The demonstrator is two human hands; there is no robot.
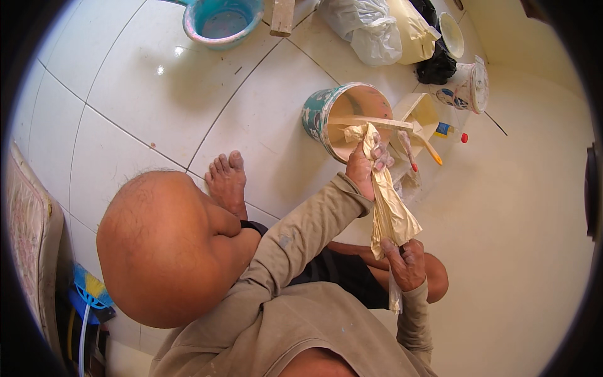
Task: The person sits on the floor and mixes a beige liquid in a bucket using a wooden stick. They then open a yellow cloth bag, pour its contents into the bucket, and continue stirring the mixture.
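Head view: the left hand (363, 168) had its fingers wrapped around a cream plastic sheet (392, 213), stretched between both hands; the right hand (408, 262) pinched its lower end. Just beyond the left fingers, a pale stick (377, 122) lay across a teal bucket (316, 116).

Wooden stick (400, 124) across open bucket (316, 117)

Bare hands: 2, left hand (365, 168) plus right hand (407, 265) | crinkled cream plastic bag between them (393, 210): 1 | round teal-sided plastic bucket (316, 114): 1 | round white labelled bucket (463, 93): 1 | round blue plastic basin (221, 44): 1 | long pale wooden stick (388, 123): 1 | brown wooden block (282, 17): 1 | blue-and-yellow bristled broom head (94, 289): 1
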